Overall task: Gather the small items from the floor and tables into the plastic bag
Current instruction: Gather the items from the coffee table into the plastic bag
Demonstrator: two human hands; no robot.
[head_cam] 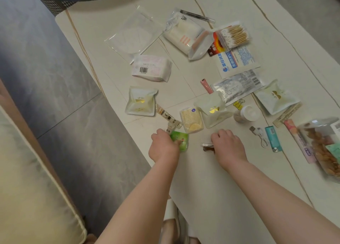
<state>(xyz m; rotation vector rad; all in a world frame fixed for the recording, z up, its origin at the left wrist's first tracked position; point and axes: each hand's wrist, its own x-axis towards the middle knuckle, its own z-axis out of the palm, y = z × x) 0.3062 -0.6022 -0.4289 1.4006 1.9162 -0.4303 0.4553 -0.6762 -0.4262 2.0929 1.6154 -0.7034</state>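
Hands work at the near part of a pale marble-look table (211, 179). Left hand (163, 148) is curled around a green packet (181, 141), fingers closed on it, close to the table's left edge at 9 o'clock of the right hand. Right hand (228, 146) lies knuckles-up over a small dark-and-white object (207, 146); whether the fingers actually clasp it cannot be told.

Table's left edge runs diagonally from 11 o'clock down toward 6 o'clock; grey floor tiles (64, 105) beyond it, sofa cushion (31, 179) at 8 o'clock.

Open room: bare tabletop below both forearms toward 5 o'clock; bare strip between the hands.

Clutter just past the fingers at 12 o'clock: lemon-slice pack (191, 121), cream sachet (213, 109), thin stick sachet (165, 115). At 2 o'clock: white-capped bottle (247, 113), yellow binder clip (238, 104). At 3 o'clock: USB cable (259, 135), teal lighter (273, 140), pink stick pack (298, 140), clear snack jar (323, 148) at the frame's right edge.

Far half, 12 to 1 o'clock: tissue pack (151, 68), cotton swabs box (233, 35), mask packets (237, 60), clear zip bag (132, 34).
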